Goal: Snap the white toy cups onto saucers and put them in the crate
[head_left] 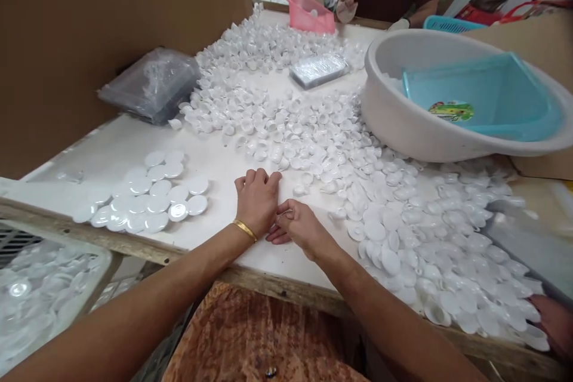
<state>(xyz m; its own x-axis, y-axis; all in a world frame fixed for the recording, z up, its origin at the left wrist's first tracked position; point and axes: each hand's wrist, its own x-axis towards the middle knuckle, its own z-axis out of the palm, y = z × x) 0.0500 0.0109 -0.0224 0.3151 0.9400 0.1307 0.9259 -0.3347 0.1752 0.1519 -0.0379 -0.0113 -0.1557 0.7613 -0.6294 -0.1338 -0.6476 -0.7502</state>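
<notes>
My left hand (256, 200) rests on the white table (215, 161) with its fingers curled under into a loose fist; a gold bangle sits on the wrist. My right hand (295, 225) lies right beside it, fingers bent inward and touching the left hand. What either hand holds is hidden. A wide spread of small white plastic caps (340, 149) covers the table ahead and to the right. A neat cluster of flat white discs (152, 194) lies to the left of my left hand.
A large white basin (403, 125) holding a teal tray (487, 95) stands at the right. A clear bag (150, 85) lies back left, a wrapped packet (319, 68) and pink scoop (307, 12) farther back. Another person's hand (345, 10) works at the far end. A crate of discs (40, 292) sits lower left.
</notes>
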